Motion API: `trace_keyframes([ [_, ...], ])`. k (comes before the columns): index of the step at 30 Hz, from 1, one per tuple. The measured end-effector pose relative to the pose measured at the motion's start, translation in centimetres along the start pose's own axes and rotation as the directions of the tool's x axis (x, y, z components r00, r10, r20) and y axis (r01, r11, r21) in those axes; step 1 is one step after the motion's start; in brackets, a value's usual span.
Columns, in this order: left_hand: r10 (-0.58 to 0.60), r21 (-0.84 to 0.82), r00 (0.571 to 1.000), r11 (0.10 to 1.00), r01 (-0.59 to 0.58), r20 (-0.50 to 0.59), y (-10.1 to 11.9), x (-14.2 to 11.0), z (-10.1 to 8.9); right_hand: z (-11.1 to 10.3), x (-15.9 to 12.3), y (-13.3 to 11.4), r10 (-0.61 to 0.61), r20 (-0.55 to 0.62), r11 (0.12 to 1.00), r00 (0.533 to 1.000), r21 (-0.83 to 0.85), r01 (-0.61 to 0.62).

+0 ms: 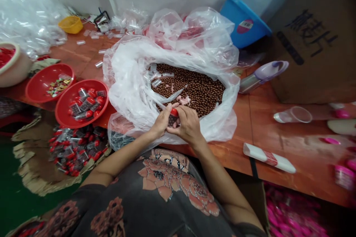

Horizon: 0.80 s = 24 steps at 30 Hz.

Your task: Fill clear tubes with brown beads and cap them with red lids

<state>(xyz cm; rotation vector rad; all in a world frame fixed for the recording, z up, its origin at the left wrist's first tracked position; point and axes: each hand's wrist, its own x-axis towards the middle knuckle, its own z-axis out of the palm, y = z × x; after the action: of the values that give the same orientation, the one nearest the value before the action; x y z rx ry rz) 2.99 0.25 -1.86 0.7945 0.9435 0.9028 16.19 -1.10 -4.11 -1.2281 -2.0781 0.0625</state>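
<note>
Both my hands meet at the near rim of a white plastic bag [130, 81] full of small brown balls [197, 89]. Between them is a small clear jar [172, 118] with dark contents and a red lid. My left hand [162, 121] is closed around the jar's left side. From the right, my right hand [187, 121] wraps the jar, its fingers by the red lid. A few clear empty tubes [156, 83] and pinkish scraps [184, 100] lie on the balls.
Left of the bag, one red bowl [59, 113] holds red-lidded jars; another red bowl [33, 89] holds small wrapped pieces. Below is a torn carton [30, 170] of similar jars. Rightward are a blue tub [236, 11], a large cardboard box [314, 70], a purple-handled scoop [264, 74] and a clear cup [297, 114].
</note>
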Motion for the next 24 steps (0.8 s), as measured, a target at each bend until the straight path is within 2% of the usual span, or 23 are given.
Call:
trace_keyframes([
  [4,0.091,0.172,0.995,0.98,-0.096,0.035,1.3,-0.4,-1.5,0.2,0.4,-0.8,0.005,0.085,0.999,0.996,0.045,-0.009],
  [6,0.179,0.287,0.984,0.942,-0.174,0.01,3.2,-0.7,-3.7,0.2,0.5,-1.1,-0.007,0.156,0.996,0.988,0.085,-0.007],
  [8,0.309,0.427,0.943,0.874,-0.233,-0.119,5.9,-1.4,-7.2,0.2,0.4,-1.0,-0.003,0.182,0.991,0.983,0.131,-0.022],
  [9,0.391,0.521,0.896,0.82,-0.237,-0.208,7.5,-1.9,-9.3,0.2,0.4,-0.8,0.013,0.175,0.988,0.984,0.149,-0.039],
  [11,0.537,0.689,0.769,0.702,-0.179,-0.347,10.9,-3.3,-13.8,0.3,0.1,-0.1,0.06,0.155,0.98,0.986,0.177,-0.087],
  [13,0.641,0.843,0.653,0.538,-0.007,-0.403,14.1,-4.6,-17.8,0.6,-0.3,0.7,0.104,0.146,0.97,0.984,0.203,-0.132],
  [15,0.765,0.942,0.552,0.294,0.16,-0.332,16.6,-5.2,-20.1,0.9,-0.6,1.4,0.129,0.145,0.961,0.981,0.225,-0.16],
  [17,0.868,0.972,0.467,0.064,0.228,-0.167,18.1,-4.7,-20.4,1.1,-0.6,2.0,0.137,0.144,0.959,0.98,0.228,-0.167],
  [18,0.892,0.978,0.445,-0.015,0.209,-0.082,18.4,-3.9,-19.7,1.2,-0.6,2.2,0.136,0.144,0.961,0.98,0.223,-0.166],
  [19,0.894,0.986,0.447,-0.063,0.153,-0.012,18.5,-2.8,-18.6,1.2,-0.4,2.4,0.132,0.148,0.963,0.98,0.215,-0.162],
  [20,0.876,0.994,0.481,-0.088,0.069,0.045,18.3,-1.4,-17.2,1.1,-0.1,2.7,0.126,0.153,0.966,0.98,0.205,-0.156],
  [22,0.761,0.986,0.628,-0.104,-0.132,0.165,17.2,2.2,-14.2,0.8,0.6,3.5,0.1,0.167,0.973,0.981,0.187,-0.131],
  [24,0.541,0.955,0.789,-0.119,-0.27,0.29,15.4,6.3,-11.4,0.2,1.3,4.5,0.067,0.187,0.98,0.98,0.171,-0.1],
])
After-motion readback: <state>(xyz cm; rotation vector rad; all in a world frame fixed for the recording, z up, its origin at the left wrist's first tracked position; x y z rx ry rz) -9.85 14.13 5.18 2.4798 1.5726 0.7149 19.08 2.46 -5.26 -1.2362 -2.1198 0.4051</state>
